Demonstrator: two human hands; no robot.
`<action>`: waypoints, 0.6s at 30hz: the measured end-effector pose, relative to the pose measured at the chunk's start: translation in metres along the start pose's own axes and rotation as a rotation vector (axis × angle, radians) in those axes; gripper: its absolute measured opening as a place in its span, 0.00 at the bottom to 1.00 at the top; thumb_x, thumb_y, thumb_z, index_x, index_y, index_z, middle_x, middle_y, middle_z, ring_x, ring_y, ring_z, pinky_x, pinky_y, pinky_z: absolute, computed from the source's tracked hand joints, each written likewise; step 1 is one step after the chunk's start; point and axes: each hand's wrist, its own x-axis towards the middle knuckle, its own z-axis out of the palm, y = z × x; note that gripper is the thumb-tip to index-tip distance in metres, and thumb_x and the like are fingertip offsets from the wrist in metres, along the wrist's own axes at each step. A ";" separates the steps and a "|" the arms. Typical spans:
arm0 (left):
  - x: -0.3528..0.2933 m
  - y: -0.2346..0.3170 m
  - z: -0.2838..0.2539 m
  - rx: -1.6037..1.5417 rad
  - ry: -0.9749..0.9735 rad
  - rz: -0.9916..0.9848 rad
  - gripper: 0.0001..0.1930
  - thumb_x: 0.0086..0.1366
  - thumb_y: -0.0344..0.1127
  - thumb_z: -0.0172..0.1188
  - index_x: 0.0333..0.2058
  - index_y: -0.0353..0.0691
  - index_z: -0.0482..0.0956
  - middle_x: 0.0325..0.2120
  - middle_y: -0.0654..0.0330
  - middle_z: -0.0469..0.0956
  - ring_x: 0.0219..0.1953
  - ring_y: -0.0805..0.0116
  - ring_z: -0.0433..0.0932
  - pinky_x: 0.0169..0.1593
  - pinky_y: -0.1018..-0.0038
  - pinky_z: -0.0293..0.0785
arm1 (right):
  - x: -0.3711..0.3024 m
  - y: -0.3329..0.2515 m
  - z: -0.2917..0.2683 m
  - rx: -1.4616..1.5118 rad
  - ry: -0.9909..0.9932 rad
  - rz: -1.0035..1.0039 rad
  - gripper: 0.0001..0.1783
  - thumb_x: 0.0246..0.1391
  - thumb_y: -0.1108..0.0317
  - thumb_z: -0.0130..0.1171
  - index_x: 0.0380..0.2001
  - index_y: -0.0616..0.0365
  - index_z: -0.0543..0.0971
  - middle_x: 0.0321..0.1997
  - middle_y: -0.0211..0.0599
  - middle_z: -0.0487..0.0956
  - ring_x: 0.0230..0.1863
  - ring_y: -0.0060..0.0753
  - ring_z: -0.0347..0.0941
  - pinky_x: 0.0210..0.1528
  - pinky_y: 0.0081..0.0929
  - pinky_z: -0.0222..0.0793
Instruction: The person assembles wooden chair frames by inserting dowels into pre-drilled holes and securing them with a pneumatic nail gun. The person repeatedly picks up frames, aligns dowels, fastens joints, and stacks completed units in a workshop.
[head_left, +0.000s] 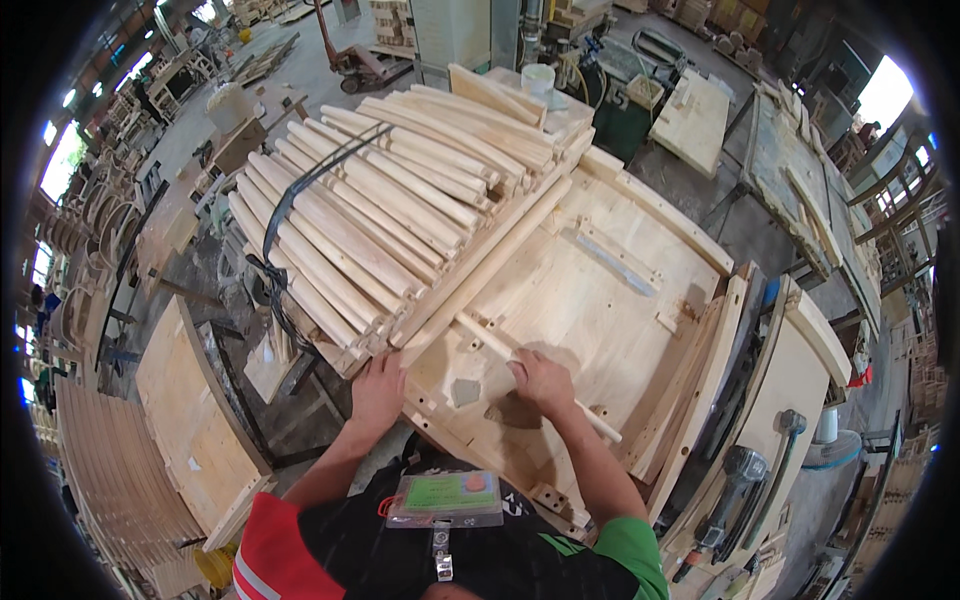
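Note:
My right hand (540, 383) is closed around a long pale wooden rod (487, 339), which slants over a shallow wooden work tray (610, 225). My left hand (378, 387) lies with its fingers stretched out on the tray's near left corner, by the ends of a stacked pile of wooden rods (350, 230). A black strap (283, 208) crosses that pile. Inside the tray are a small grey patch (466, 392) and a wooden strip with a metal edge (615, 264). Long wooden slats (690, 385) line its right side.
To the right, a power drill (735, 490) and a hammer-like tool (790, 430) lie on a side bench. Curved plywood panels (195, 420) stand at the left. A white bucket (538, 80) sits behind the pile, and a pallet jack (355, 65) stands farther back.

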 end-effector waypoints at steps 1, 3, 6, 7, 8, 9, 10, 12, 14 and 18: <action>-0.001 0.001 0.000 -0.033 0.040 0.021 0.16 0.70 0.36 0.64 0.53 0.38 0.78 0.47 0.46 0.80 0.49 0.43 0.82 0.51 0.53 0.80 | 0.001 -0.001 -0.002 -0.001 -0.011 0.010 0.21 0.72 0.49 0.53 0.53 0.53 0.81 0.49 0.49 0.85 0.44 0.63 0.83 0.46 0.55 0.80; -0.006 0.001 0.001 -0.096 0.120 0.057 0.17 0.68 0.34 0.65 0.53 0.37 0.78 0.49 0.46 0.79 0.50 0.42 0.81 0.53 0.53 0.80 | 0.011 -0.001 -0.008 0.042 0.009 -0.029 0.22 0.70 0.50 0.57 0.55 0.55 0.82 0.48 0.51 0.84 0.44 0.62 0.83 0.47 0.54 0.80; -0.012 0.006 0.004 -0.157 0.238 0.110 0.19 0.64 0.32 0.68 0.53 0.36 0.78 0.51 0.47 0.78 0.51 0.42 0.78 0.56 0.52 0.76 | 0.039 -0.007 -0.029 0.128 0.161 -0.091 0.23 0.66 0.54 0.63 0.56 0.58 0.82 0.43 0.50 0.82 0.40 0.57 0.83 0.44 0.49 0.80; -0.012 0.009 0.004 -0.163 0.274 0.137 0.20 0.63 0.32 0.69 0.53 0.36 0.78 0.51 0.48 0.78 0.52 0.43 0.78 0.56 0.52 0.76 | 0.057 -0.010 -0.043 0.182 0.221 -0.077 0.22 0.66 0.55 0.64 0.56 0.58 0.82 0.42 0.49 0.82 0.39 0.54 0.83 0.43 0.47 0.79; -0.013 0.014 0.006 -0.178 0.324 0.165 0.20 0.62 0.31 0.70 0.52 0.37 0.79 0.48 0.50 0.78 0.50 0.45 0.76 0.56 0.53 0.73 | 0.076 -0.017 -0.061 0.236 0.277 -0.060 0.22 0.65 0.56 0.65 0.56 0.58 0.82 0.41 0.48 0.82 0.37 0.51 0.83 0.42 0.45 0.79; -0.012 0.019 0.009 -0.188 0.322 0.180 0.20 0.61 0.30 0.71 0.52 0.38 0.78 0.48 0.50 0.78 0.50 0.45 0.77 0.55 0.53 0.73 | 0.098 -0.020 -0.079 0.176 0.369 -0.064 0.21 0.64 0.58 0.66 0.55 0.57 0.82 0.40 0.47 0.81 0.35 0.46 0.82 0.40 0.42 0.78; -0.010 0.025 0.011 -0.202 0.322 0.203 0.20 0.60 0.29 0.71 0.51 0.38 0.78 0.47 0.50 0.78 0.49 0.45 0.77 0.55 0.53 0.73 | 0.119 -0.020 -0.097 0.140 0.488 -0.106 0.20 0.65 0.57 0.66 0.53 0.57 0.83 0.40 0.46 0.81 0.35 0.44 0.82 0.40 0.43 0.78; -0.011 0.033 0.019 -0.239 0.337 0.221 0.19 0.60 0.30 0.72 0.49 0.38 0.79 0.46 0.50 0.78 0.48 0.46 0.77 0.54 0.54 0.73 | 0.157 -0.039 -0.123 0.187 0.624 -0.180 0.19 0.64 0.58 0.66 0.52 0.57 0.82 0.40 0.47 0.82 0.36 0.46 0.82 0.41 0.44 0.77; -0.013 0.038 0.031 -0.292 0.365 0.230 0.16 0.62 0.33 0.72 0.47 0.39 0.81 0.44 0.52 0.78 0.48 0.48 0.77 0.54 0.55 0.73 | 0.190 -0.061 -0.133 0.207 0.601 -0.213 0.19 0.64 0.58 0.66 0.52 0.58 0.82 0.42 0.48 0.82 0.37 0.49 0.81 0.43 0.46 0.77; -0.002 0.041 0.027 -0.307 0.342 0.246 0.15 0.62 0.34 0.72 0.46 0.40 0.83 0.42 0.54 0.79 0.47 0.51 0.78 0.53 0.56 0.72 | 0.237 -0.055 -0.146 0.102 0.548 -0.295 0.19 0.64 0.56 0.66 0.51 0.58 0.83 0.42 0.48 0.84 0.40 0.52 0.82 0.46 0.47 0.77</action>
